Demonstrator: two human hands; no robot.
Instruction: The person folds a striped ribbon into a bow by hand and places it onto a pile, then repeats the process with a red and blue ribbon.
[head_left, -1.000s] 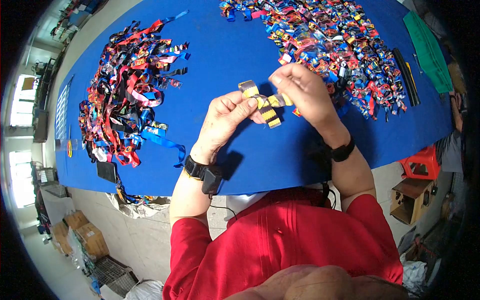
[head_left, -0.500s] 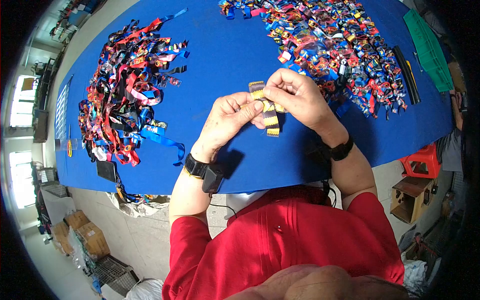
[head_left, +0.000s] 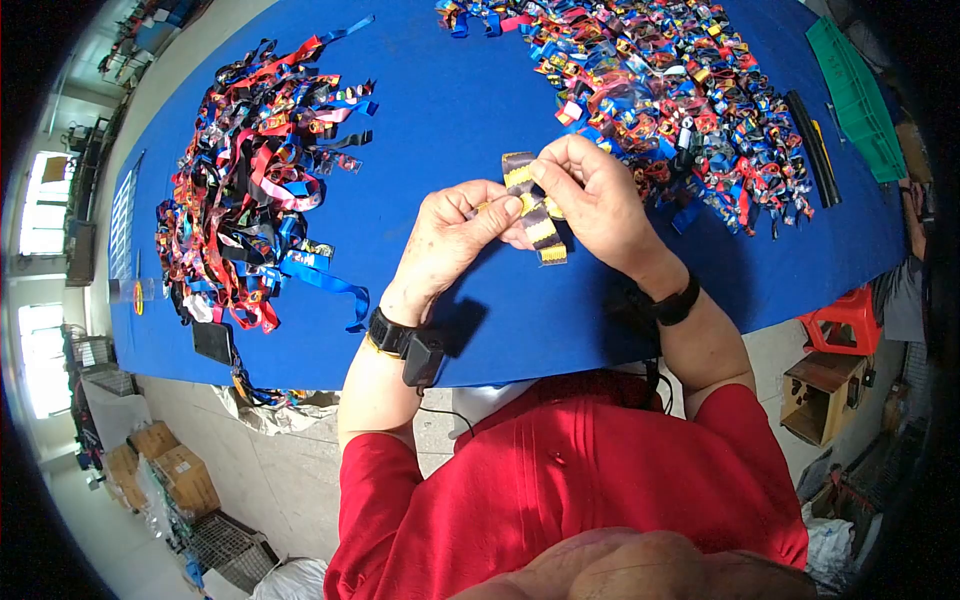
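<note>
A dark brown and yellow patterned ribbon strip [head_left: 541, 228] is held above the blue table, folded over itself between my two hands. My left hand [head_left: 458, 232] is closed, its thumb pressing the strip against the fingers. The strip's upper part is pinched between thumb and forefinger of my right hand [head_left: 592, 196]. One loose end hangs below the fingers. Part of the strip behind the fingertips is hidden. To the left lies a heap of long loose ribbons [head_left: 255, 180]; to the right spreads a large pile of short folded ribbon pieces [head_left: 670, 100].
The blue-covered table [head_left: 440, 110] carries both piles. A green crate [head_left: 855, 100] stands at the far right edge, near a black bar [head_left: 813, 150]. A red stool [head_left: 846, 322] and a wooden box [head_left: 822, 400] are on the floor at right. Cardboard boxes [head_left: 175, 470] stand at lower left.
The strip has tilted, its lower end swinging slightly right and up. My right hand has shifted a little, while my left hand stays nearly in place.
</note>
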